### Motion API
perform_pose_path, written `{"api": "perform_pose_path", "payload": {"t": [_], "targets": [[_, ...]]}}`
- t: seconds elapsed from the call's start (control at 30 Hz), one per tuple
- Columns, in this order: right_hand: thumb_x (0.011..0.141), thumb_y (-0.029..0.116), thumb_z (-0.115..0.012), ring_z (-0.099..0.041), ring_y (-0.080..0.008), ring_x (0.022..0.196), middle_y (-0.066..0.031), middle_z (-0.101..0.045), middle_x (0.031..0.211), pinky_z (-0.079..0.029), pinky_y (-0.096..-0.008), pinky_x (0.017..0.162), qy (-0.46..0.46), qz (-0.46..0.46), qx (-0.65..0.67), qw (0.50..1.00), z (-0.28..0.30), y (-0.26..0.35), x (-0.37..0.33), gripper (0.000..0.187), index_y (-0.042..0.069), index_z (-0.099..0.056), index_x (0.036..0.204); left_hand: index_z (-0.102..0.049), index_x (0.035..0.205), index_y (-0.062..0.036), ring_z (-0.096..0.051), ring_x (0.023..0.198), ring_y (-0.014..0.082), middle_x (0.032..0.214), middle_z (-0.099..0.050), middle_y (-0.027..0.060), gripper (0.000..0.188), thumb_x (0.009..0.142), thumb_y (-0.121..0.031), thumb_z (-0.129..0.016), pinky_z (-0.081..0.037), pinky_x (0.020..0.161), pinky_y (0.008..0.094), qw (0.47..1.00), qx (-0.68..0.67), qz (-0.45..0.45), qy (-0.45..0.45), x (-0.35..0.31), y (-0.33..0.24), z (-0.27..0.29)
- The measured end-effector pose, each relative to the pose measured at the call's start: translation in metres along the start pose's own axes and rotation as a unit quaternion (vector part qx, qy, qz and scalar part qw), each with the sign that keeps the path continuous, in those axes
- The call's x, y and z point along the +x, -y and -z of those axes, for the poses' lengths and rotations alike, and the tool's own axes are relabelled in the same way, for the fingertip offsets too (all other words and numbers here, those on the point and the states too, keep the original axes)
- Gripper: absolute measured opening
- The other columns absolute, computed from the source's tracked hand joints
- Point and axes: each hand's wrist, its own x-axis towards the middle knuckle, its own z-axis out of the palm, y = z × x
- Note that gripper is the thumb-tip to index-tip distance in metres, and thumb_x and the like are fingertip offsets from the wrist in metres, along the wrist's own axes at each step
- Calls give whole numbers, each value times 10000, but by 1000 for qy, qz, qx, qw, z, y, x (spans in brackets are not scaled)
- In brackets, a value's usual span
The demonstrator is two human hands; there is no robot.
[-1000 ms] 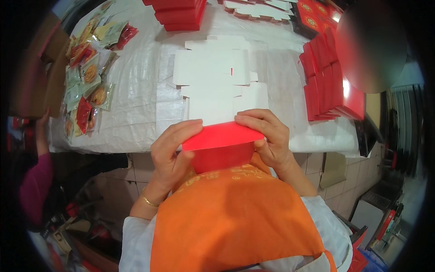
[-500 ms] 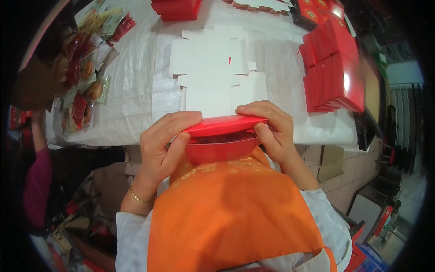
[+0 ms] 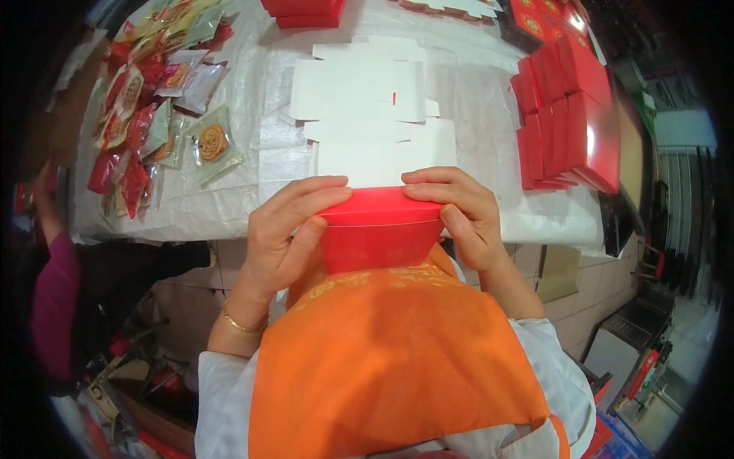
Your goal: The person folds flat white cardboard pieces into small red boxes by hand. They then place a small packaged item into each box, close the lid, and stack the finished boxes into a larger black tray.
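Observation:
A red cardboard box (image 3: 381, 233) is held between my two hands, close against my orange apron at the table's near edge. Its flap lies flush with the front panel, leaving just a thin seam. My left hand (image 3: 294, 222) grips the left end, fingers along the top and thumb at the front corner. At the right end my right hand (image 3: 460, 214) has the same hold. Just beyond the box lie flat white cardboard blanks (image 3: 359, 92), partly overlapping. Whatever is inside the box is hidden.
Wrapped pastries (image 3: 210, 144) are heaped on the left of the white-covered table (image 3: 252, 92). Stacked red boxes (image 3: 566, 122) stand on the right, more red boxes (image 3: 306, 11) at the back. Another person's arm (image 3: 50, 210) shows at far left.
The gap under the box's flap has closed as my hands pressed it down. At the left, the other person has drawn back, uncovering more pastries, one now lying apart from the heap.

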Motion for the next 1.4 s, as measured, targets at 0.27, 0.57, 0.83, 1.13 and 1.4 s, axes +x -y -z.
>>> {"api": "perform_pose_path", "payload": {"t": [0.27,0.57,0.83,1.13,1.4], "targets": [[855,26,-570,-656,-238,994,-159,-657,1126,-521,-331,856,21,10,-34,999,-1,3,12,310,27,-721,1125,-690,1169,-1,-686,1027,309,1193,-669,191,314,870,-18,-596,-551,865,346,997,44,-62,-3,5,5,2],[849,79,-552,-663,-260,996,-170,-669,1122,-528,-339,858,64,6,-57,996,1,2,19,346,23,-726,1143,-659,1210,17,-680,1030,325,1201,-655,211,409,803,-21,-672,-552,876,353,989,110,-94,-26,6,8,-4],[814,107,-548,-677,-285,1003,-202,-683,1144,-540,-340,847,109,31,-87,990,10,3,26,382,4,-724,1137,-652,1212,23,-674,1033,340,1197,-654,204,419,796,-13,-684,-546,886,364,990,101,-91,-26,11,11,-4],[779,128,-527,-629,-312,991,-194,-650,1108,-507,-377,876,192,25,-89,977,7,15,55,376,-3,-674,1100,-376,1278,-47,-553,1204,239,1348,-491,201,452,908,45,-619,-484,1002,363,980,-167,-1,-107,-15,28,-36],[737,23,-454,-566,-301,1064,-165,-569,1181,-462,-370,947,282,-56,-86,954,-1,26,68,553,30,-650,1254,-549,1132,-29,-570,1181,211,1326,-507,168,267,893,61,-624,-502,963,339,980,-144,44,-130,-22,26,-32]]}}
